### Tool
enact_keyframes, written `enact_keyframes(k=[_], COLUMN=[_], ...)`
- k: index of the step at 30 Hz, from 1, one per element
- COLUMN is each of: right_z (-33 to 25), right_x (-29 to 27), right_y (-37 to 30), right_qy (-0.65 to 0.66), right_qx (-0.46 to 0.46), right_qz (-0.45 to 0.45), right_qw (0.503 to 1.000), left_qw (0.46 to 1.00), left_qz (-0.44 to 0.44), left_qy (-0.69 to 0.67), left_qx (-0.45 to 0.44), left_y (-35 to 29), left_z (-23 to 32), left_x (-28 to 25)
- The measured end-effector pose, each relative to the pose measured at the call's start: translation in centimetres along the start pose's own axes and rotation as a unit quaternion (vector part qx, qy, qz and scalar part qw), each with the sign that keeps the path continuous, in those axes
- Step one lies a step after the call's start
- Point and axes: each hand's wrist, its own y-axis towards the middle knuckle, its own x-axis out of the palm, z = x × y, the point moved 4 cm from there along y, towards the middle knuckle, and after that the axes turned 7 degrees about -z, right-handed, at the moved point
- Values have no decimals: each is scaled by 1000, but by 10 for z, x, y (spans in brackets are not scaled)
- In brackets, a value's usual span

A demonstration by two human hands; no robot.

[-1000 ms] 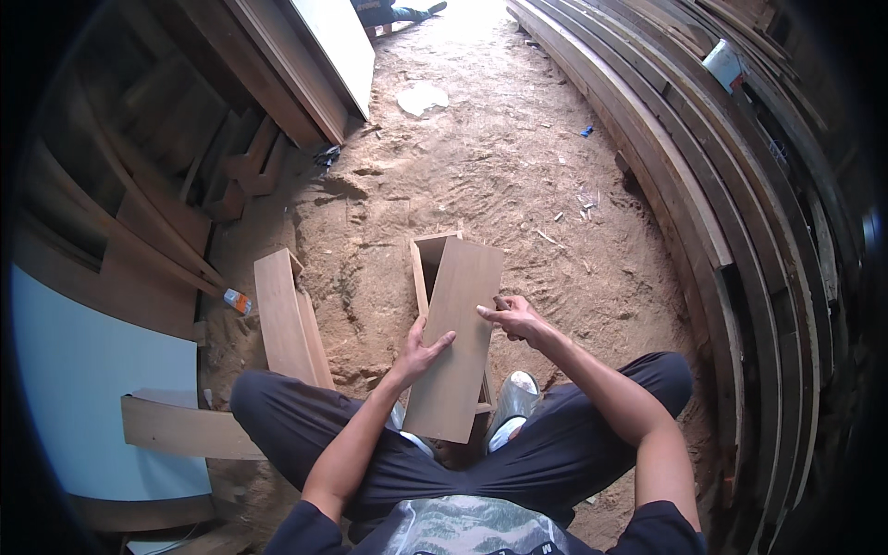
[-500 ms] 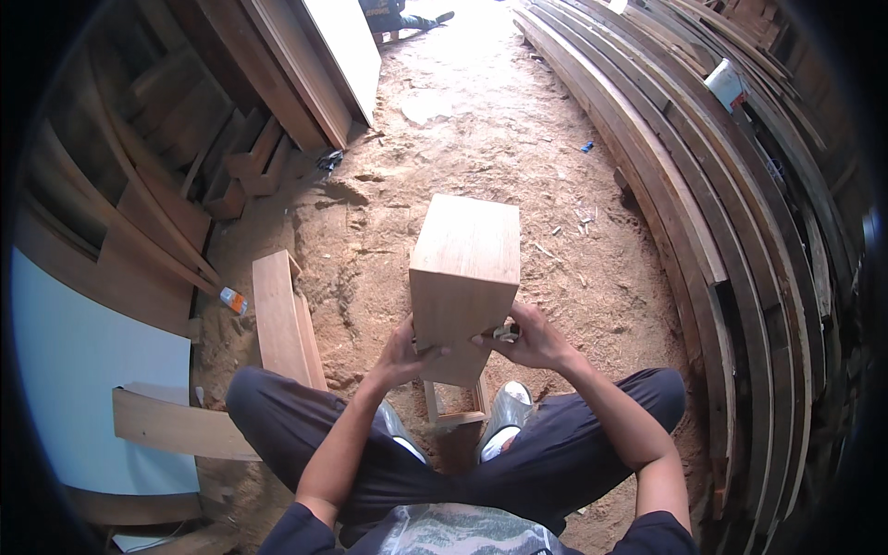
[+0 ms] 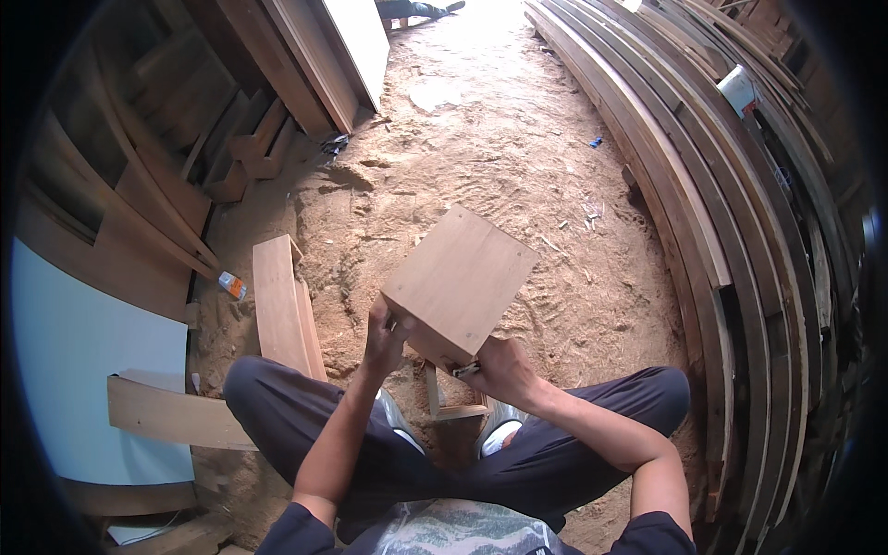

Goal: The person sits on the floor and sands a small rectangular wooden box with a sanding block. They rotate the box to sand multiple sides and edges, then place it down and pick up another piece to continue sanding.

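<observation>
A pale wooden box (image 3: 461, 270) is held up above the ground between my knees, turned askew with one broad flat face uppermost. My left hand (image 3: 384, 340) is closed on its left corner. At the near corner my right hand (image 3: 504, 375) grips the box too. A small metallic thing (image 3: 466, 369) shows at the right fingers; its kind is too small to make out. Below the box, between my feet, stands a small wooden frame (image 3: 460, 411), partly hidden by the box and hands.
Wooden pieces (image 3: 279, 305) lie at the left, with another board (image 3: 176, 413) beside my left knee over a pale blue panel (image 3: 55, 351). Long planks (image 3: 666, 176) are stacked along the right. An orange-and-white container (image 3: 232, 285) lies on the sawdust-covered ground (image 3: 573, 305). A person's leg (image 3: 416, 9) shows far off.
The box has been turned and tipped, so its broad face now points up and its corner toward me. My right hand has moved inward and down, my left hand slightly left and up.
</observation>
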Motion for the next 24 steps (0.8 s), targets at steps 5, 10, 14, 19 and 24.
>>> enact_keyframes(k=[5,10,14,19,24], right_z=[-2,-17,-29,-62,-74], right_x=[-7,-24,-45,-108,-165], right_y=[2,3,2,-9,-19], right_qy=[2,5,-18,-90,-91], right_qx=[-23,-31,27,27,95], right_qz=[-12,-18,-103,-267,-287], right_qw=[1000,999,994,959,949], left_qw=[943,824,765,737,793], left_qz=[21,-196,-301,-391,-385], left_qy=[242,481,537,533,460], left_qx=[229,226,189,140,109], left_y=[26,40,66,104,110], left_z=[129,171,179,181,167], left_x=[26,25,39,57,53])
